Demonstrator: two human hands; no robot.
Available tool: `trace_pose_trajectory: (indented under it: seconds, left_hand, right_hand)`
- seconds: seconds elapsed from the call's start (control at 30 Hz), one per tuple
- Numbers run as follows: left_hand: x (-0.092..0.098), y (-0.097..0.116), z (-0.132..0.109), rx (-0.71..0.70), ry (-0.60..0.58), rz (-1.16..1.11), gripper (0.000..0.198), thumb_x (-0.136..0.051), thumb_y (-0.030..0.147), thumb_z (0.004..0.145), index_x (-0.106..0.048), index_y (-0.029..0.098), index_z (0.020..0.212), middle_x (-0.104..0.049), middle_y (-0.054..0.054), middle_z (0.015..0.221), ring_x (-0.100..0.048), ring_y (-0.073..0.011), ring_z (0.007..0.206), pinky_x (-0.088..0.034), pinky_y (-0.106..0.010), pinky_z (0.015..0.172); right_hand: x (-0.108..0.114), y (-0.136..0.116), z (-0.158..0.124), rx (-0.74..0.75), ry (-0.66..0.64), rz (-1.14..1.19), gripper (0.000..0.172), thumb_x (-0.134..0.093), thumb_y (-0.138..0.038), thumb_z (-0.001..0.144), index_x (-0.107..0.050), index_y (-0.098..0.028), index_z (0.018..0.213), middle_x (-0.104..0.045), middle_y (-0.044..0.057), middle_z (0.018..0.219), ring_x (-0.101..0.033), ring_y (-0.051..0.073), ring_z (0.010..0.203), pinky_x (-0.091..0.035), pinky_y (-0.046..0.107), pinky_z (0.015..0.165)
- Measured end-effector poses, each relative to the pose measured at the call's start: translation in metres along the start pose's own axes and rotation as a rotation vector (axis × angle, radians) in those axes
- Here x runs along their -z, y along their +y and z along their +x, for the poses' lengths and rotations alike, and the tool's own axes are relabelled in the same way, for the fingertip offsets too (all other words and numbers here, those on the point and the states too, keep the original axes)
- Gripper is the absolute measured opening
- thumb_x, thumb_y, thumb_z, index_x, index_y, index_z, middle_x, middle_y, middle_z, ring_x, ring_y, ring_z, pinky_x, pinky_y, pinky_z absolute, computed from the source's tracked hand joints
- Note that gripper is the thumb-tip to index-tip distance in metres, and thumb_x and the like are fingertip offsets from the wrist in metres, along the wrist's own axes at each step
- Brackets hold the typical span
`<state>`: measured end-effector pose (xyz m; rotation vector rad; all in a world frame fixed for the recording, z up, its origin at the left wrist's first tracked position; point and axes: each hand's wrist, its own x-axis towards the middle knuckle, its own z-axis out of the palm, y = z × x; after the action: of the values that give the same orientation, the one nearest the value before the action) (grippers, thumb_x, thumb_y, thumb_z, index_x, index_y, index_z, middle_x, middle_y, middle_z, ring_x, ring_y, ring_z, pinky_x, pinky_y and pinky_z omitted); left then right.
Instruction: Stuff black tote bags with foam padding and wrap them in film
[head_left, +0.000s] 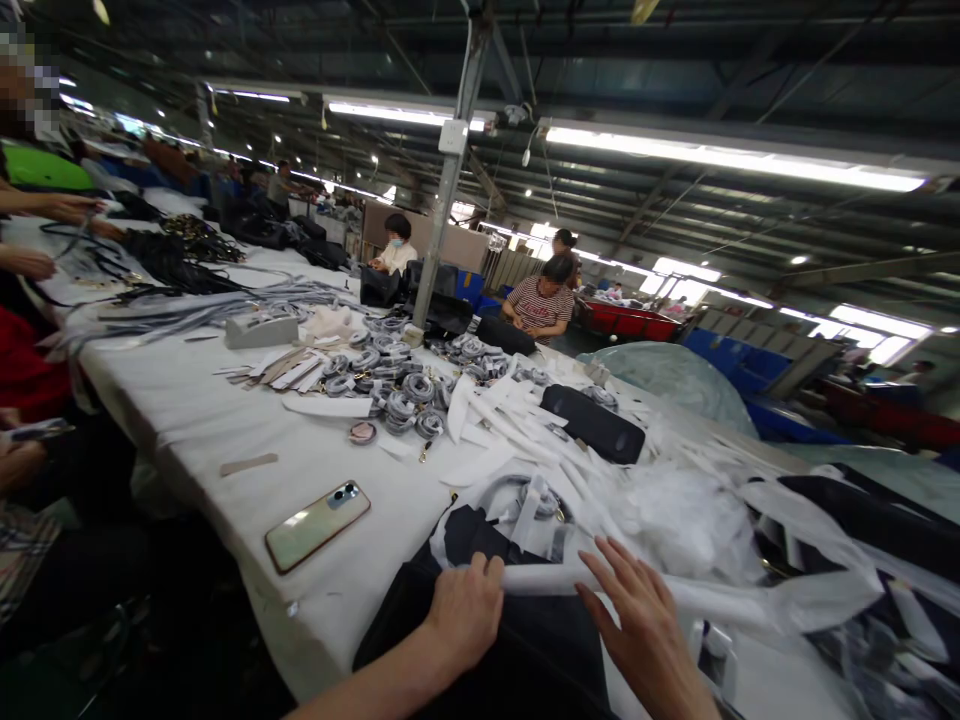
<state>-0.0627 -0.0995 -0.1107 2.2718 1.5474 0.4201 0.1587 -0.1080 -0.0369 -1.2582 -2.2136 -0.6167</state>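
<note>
A black bag (525,650) lies at the near edge of the table, with a coiled grey strap (504,497) at its far side. Across the bag runs a long white wrapping strip (551,580). Curled fingers of my left hand (469,605) grip the strip's left end. My right hand (637,610) rests over the strip further right, fingers spread, holding nothing. Left of the bag, a phone (318,526) lies on the white tablecloth (180,400).
Coiled grey straps (401,405), a black pouch (594,424) and white strips (517,420) cover the middle. Crumpled clear plastic (682,510) lies right. A tape dispenser (261,330) stands further back. People's hands (71,208) show at the left; a person in stripes (541,303) sits across.
</note>
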Motion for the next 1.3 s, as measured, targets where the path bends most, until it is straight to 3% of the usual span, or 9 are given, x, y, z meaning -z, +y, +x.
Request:
trace_pose_trajectory:
  seconds: [0.17,0.3,0.4,0.5,0.67,0.8,0.9,1.07,1.3]
  left_hand:
    - [-0.003,0.002,-0.006,0.028,0.089,0.040,0.028,-0.036,0.026,0.091,-0.046,0.020,0.116,-0.058,-0.009,0.106,-0.066,-0.0249,0.076,-0.052,-0.039,0.065]
    - [-0.008,0.003,-0.010,-0.023,0.130,0.072,0.031,-0.038,0.026,0.091,-0.045,0.021,0.120,-0.059,-0.007,0.105,-0.065,-0.0243,0.075,-0.052,-0.038,0.064]
    - [-0.009,0.004,-0.012,-0.081,0.125,0.051,0.026,-0.040,0.029,0.091,-0.049,0.022,0.114,-0.062,-0.005,0.099,-0.064,-0.0239,0.076,-0.052,-0.037,0.065]
    - [-0.007,0.002,-0.016,-0.105,0.145,0.022,0.038,-0.041,0.041,0.092,-0.044,0.022,0.125,-0.060,-0.008,0.113,-0.065,-0.0233,0.082,-0.053,-0.036,0.066]
    - [0.001,-0.008,-0.023,-0.302,0.021,0.092,0.063,-0.047,0.071,0.078,-0.055,0.020,0.114,-0.066,-0.009,0.099,-0.064,-0.0271,0.084,-0.052,-0.040,0.071]
    - [0.003,-0.013,-0.024,-0.403,-0.053,0.138,0.059,-0.048,0.073,0.074,-0.061,0.017,0.086,-0.067,-0.007,0.084,-0.063,-0.0268,0.082,-0.051,-0.040,0.071]
    - [0.003,-0.013,-0.023,-0.407,-0.048,0.121,0.057,-0.050,0.071,0.074,-0.061,0.017,0.086,-0.067,-0.007,0.084,-0.063,-0.0263,0.081,-0.050,-0.038,0.070]
    - [0.003,-0.011,-0.025,-0.420,-0.044,0.125,0.056,-0.051,0.070,0.075,-0.062,0.016,0.086,-0.066,-0.009,0.083,-0.062,-0.0256,0.080,-0.049,-0.036,0.068]
    - [0.008,-0.012,-0.018,-0.402,-0.011,0.164,0.064,-0.052,0.073,0.072,-0.064,0.013,0.090,-0.065,-0.012,0.093,-0.061,-0.0288,0.089,-0.049,-0.039,0.071]
  right_hand:
    - [0.015,-0.008,-0.038,-0.541,0.085,0.103,0.029,-0.051,-0.045,0.087,-0.068,-0.023,0.083,-0.071,0.006,0.079,-0.067,0.025,0.075,-0.052,0.037,0.074]
    - [-0.013,-0.040,-0.050,-0.907,-0.149,0.543,0.051,-0.052,-0.061,0.078,-0.063,-0.021,0.108,-0.070,0.009,0.101,-0.065,0.030,0.092,-0.055,0.039,0.075]
    - [-0.043,-0.068,-0.023,-0.847,-0.154,0.889,0.056,-0.055,-0.061,0.078,-0.059,-0.020,0.116,-0.064,0.010,0.116,-0.056,0.028,0.113,-0.047,0.041,0.095]
    - [-0.045,-0.072,0.015,-0.850,-0.035,0.929,0.050,-0.048,-0.060,0.084,-0.061,-0.017,0.106,-0.068,0.010,0.100,-0.060,0.026,0.099,-0.050,0.036,0.086]
    - [0.019,-0.001,0.034,-0.583,0.045,0.117,0.048,-0.042,-0.055,0.087,-0.060,-0.016,0.110,-0.063,0.008,0.077,-0.058,0.023,0.067,-0.043,0.031,0.056]
    - [0.062,0.061,-0.005,-0.309,-0.352,-0.391,0.028,-0.043,-0.030,0.081,-0.069,-0.024,0.090,-0.061,0.009,0.066,-0.057,0.025,0.058,-0.036,0.033,0.050]
    - [0.057,0.067,-0.032,-0.423,-0.559,-0.168,0.028,-0.051,-0.039,0.077,-0.071,-0.026,0.092,-0.069,0.009,0.072,-0.061,0.026,0.056,-0.043,0.033,0.048]
    - [-0.013,0.012,-0.036,-0.484,-0.574,0.481,0.050,-0.044,-0.054,0.085,-0.065,-0.019,0.114,-0.070,0.010,0.102,-0.064,0.028,0.095,-0.053,0.037,0.080]
    - [-0.068,-0.032,-0.024,-0.367,-1.067,1.075,0.041,-0.053,-0.052,0.082,-0.073,-0.019,0.096,-0.071,0.003,0.090,-0.063,0.028,0.089,-0.049,0.034,0.082]
